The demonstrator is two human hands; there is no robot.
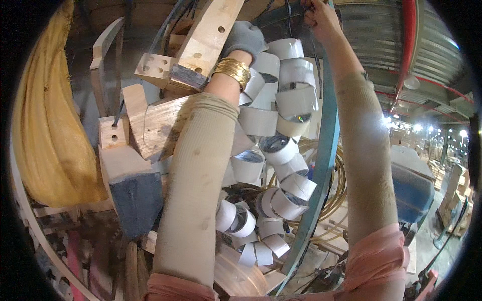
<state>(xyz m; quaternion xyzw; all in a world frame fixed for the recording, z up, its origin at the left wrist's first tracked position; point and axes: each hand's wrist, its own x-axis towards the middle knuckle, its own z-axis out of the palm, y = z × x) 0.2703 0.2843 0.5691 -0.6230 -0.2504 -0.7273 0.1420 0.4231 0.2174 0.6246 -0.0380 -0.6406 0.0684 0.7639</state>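
My left hand (244,38), in a grey glove with gold bangles (232,71) at the wrist, is raised at the top centre. It is beside a pale wooden piece with drilled holes (207,40); its fingers are hidden, so its grip cannot be told. Just below the hand hang several white-grey rolls (296,100), like tape rolls, in a long cluster. My right hand (321,17), bare, reaches up at the top edge, right of centre. Its fingers are curled closed, and whatever they hold is too small or hidden to make out.
A blue-green post (324,150) slants between my arms. Yellow cloth (55,130) hangs at the left. Shaped wooden parts (160,123) and a dark-faced block (134,203) crowd the left side. Coiled tan hose (334,188) hangs behind the post; a blue machine cover (411,193) stands right.
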